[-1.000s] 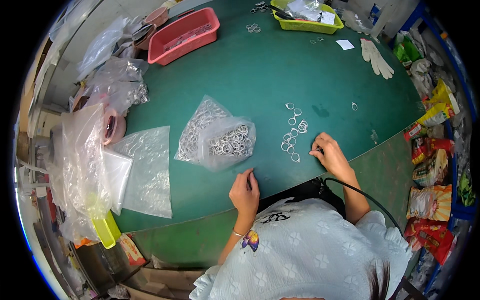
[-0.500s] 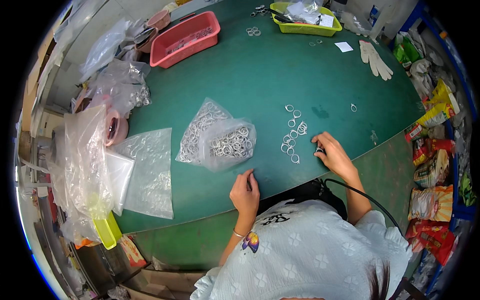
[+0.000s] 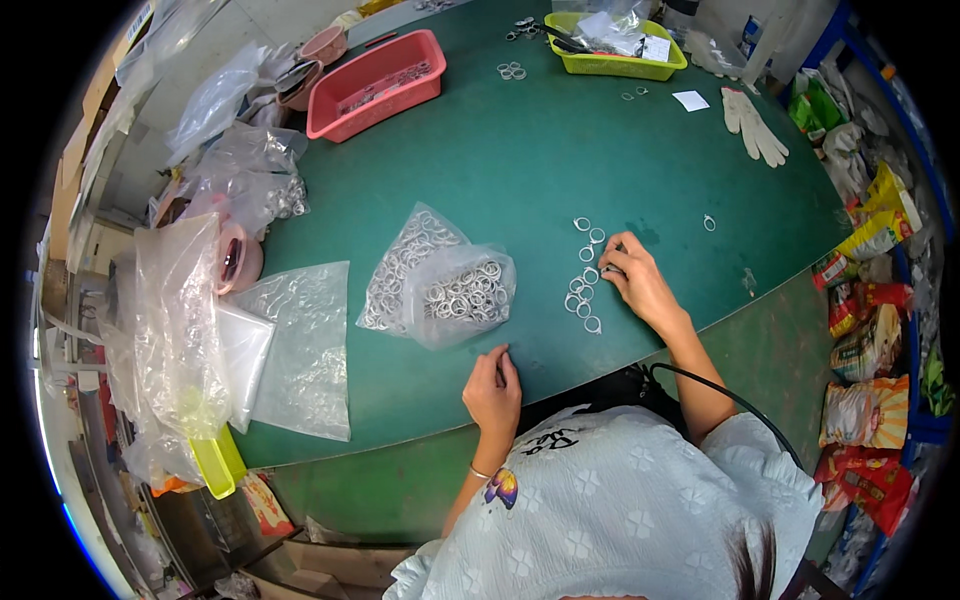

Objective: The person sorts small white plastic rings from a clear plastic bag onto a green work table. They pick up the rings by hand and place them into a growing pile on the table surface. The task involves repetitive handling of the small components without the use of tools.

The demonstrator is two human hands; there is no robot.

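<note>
Over a loose line of grey metal rings on the green table, my right hand is closed, its fingertips pinching a small cluster of the rings that they mostly hide. Each ring carries a small tab. My left hand rests at the table's near edge with its fingers curled; what they hold, if anything, is hidden. Beyond it stands an open clear plastic bag full of similar rings, leaning against a second filled bag. One single ring lies off to the right.
Flat clear bags lie at the left. Toward the back are a pink basket with rings inside, a yellow-green basket, a white card and a white glove. A black cable passes my right arm.
My right hand has moved left and slightly away from me, from beside the rings onto the small cluster. The left hand stays nearly still. The whole view has shifted slightly.
</note>
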